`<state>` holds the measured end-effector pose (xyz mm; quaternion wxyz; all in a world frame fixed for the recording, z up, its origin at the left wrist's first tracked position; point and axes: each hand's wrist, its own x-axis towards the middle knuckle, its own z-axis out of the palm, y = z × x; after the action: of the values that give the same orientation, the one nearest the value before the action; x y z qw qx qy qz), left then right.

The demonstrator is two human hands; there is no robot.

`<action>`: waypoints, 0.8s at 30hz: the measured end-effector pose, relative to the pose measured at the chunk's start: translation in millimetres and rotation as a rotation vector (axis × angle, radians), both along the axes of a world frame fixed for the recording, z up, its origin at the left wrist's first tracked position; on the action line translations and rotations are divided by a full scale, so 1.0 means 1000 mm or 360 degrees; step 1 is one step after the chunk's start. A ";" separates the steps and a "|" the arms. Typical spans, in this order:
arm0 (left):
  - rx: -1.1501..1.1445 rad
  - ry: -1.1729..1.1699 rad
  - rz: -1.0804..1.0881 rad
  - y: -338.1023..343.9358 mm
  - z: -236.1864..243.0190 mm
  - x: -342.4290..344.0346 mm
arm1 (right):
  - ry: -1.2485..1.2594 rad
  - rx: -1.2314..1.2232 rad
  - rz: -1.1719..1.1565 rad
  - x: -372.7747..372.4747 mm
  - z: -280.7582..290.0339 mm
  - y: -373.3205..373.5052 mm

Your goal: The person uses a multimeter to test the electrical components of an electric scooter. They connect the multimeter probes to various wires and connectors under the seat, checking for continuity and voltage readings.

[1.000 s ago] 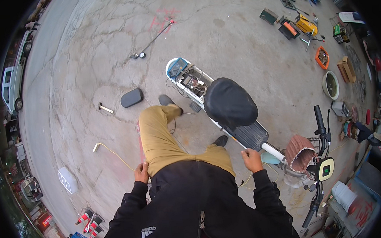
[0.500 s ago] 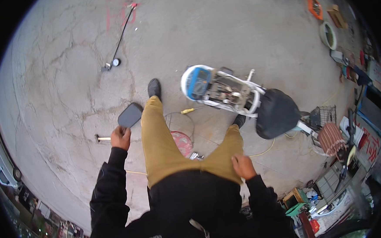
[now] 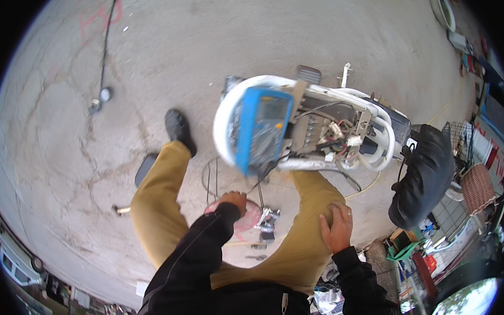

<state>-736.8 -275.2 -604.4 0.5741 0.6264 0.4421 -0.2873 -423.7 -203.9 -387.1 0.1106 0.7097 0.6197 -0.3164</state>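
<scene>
Between my knees, my left hand [image 3: 233,201] has its fingers curled over a faded red round disc [image 3: 249,220]; what they grip, if anything, is hidden. A dark cable slants from the scooter toward it. My right hand [image 3: 338,227] lies flat on my thigh, fingers stretched and nothing held. In front of me stands a white electric scooter [image 3: 385,140] with its inside bare, showing wires and connectors [image 3: 346,137]. A blue multimeter [image 3: 262,128] with a grey screen rests on its rounded end. Small metal parts [image 3: 268,219] lie beside the disc.
A hammer [image 3: 121,210] and a dark flat pad [image 3: 145,168] lie left of my leg. Farther off is a hose with a round gauge [image 3: 105,95]. On the right are a black scooter seat [image 3: 423,176], a woven basket [image 3: 477,188] and clutter.
The scooter now appears nearer and larger. My left hand has swung inward from beside the dark pad to the red disc. My right hand has spread flat on my thigh, and my knees are bent wider.
</scene>
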 end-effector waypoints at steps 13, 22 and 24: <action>-0.0229 -0.0257 -0.0752 0.013 -0.091 0.001 | 0.0171 0.1072 -0.0182 0.016 -0.081 -0.019; 0.0533 -0.0402 -0.0462 0.042 -0.079 -0.012 | 0.0265 0.1737 -0.0310 -0.006 -0.104 -0.048; 0.0681 -0.0536 -0.0157 0.048 -0.066 -0.017 | 0.0382 0.1761 -0.0454 -0.010 -0.099 -0.051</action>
<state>-753.6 -226.9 -669.9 0.4795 0.7931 0.3601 -0.1067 -433.8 -255.3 -486.5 -0.3912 0.6974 0.5994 -0.0358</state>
